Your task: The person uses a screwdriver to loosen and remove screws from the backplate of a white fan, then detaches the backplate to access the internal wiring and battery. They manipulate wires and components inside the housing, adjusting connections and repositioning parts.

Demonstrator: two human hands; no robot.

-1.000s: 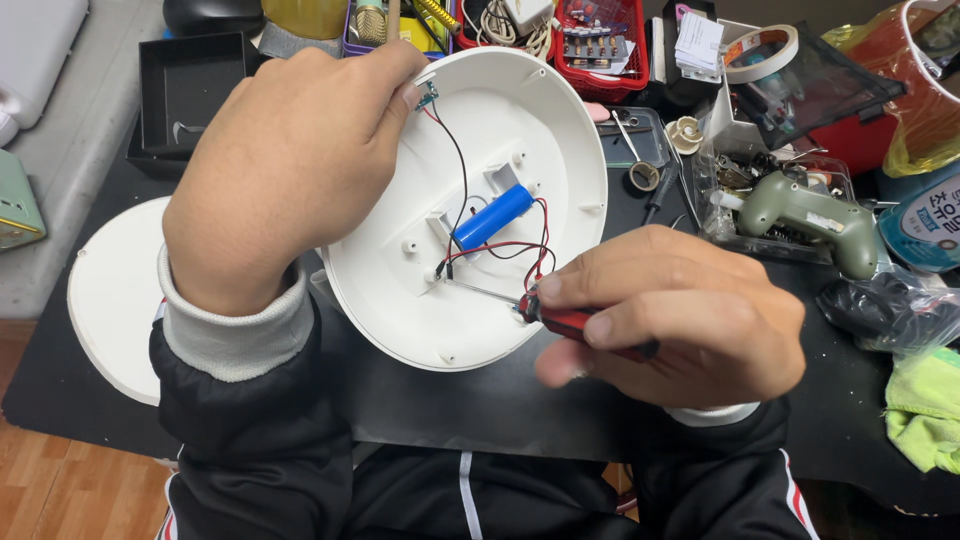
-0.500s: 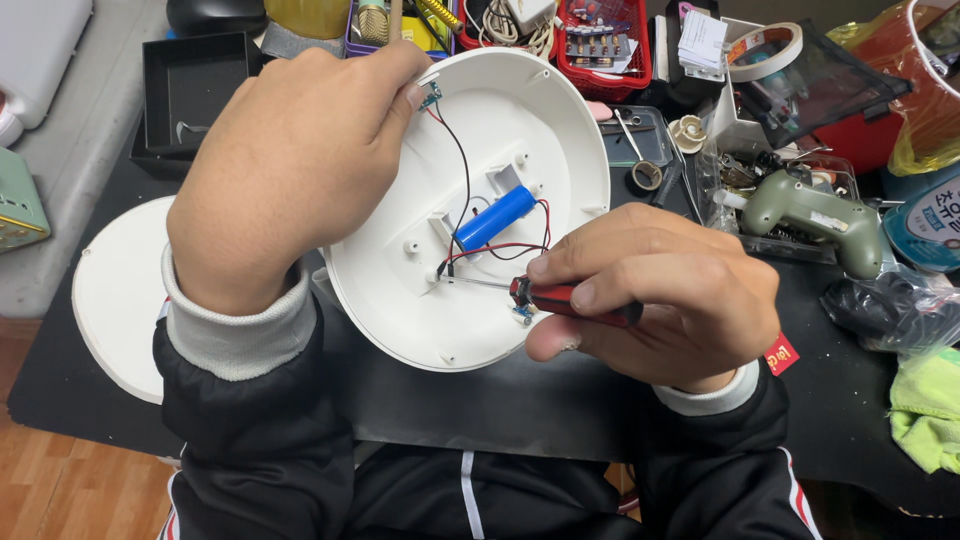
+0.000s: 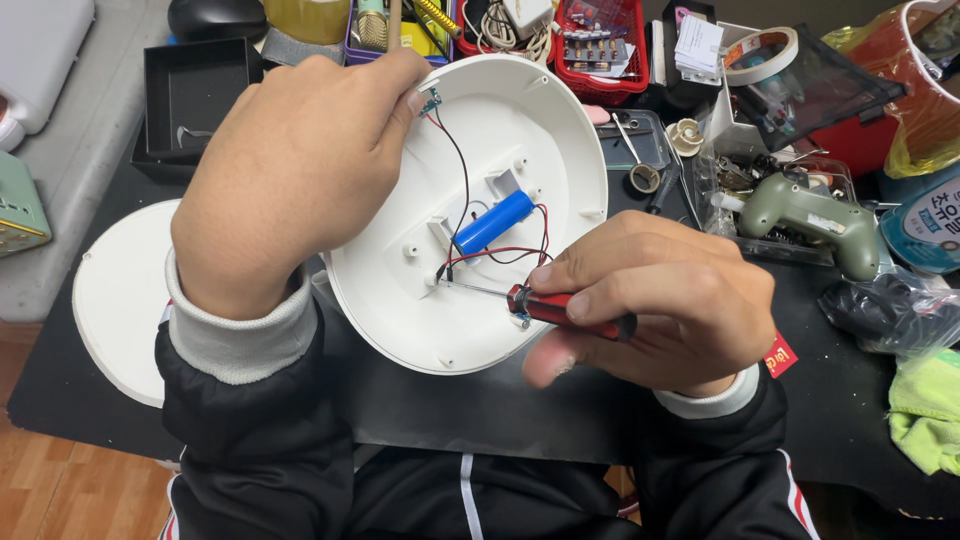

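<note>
cluttered black bench (image 3: 560, 440) fills the view, with a wooden floor (image 3: 60, 490) showing at the lower left.

right hand (image 3: 650, 305) is closed around a red-handled screwdriver (image 3: 565, 311), fingers curled over the handle and thumb underneath. the thin shaft runs left from the hand, and its tip sits at a small white bracket (image 3: 440, 235) inside the shell (image 3: 400, 300), just below the cell (image 3: 493, 222). the hand lies over the shell's lower right rim, so the shell is to its left and above it.

left hand (image 3: 290, 170) grips the shell's upper left rim, back of the hand toward the camera, fingertips curled over the edge beside a tiny green board (image 3: 431, 100). the shell is a round white plastic dish, tilted, open side up, between the two hands and partly under both.

inside the shell, the blue cell lies slanted near the middle. red and black wires (image 3: 500, 255) loop from it to the bracket, and a black wire climbs to the green board.

further out, a white disc (image 3: 120, 300) lies flat to the left, partly hidden by the left sleeve. a black tray (image 3: 185, 95) sits at the upper left. a red basket (image 3: 600, 45) of small parts stands beyond the shell. to the right are a tape roll (image 3: 765, 55), a green power tool (image 3: 810, 215) and a green cloth (image 3: 925, 410) at the edge.
</note>
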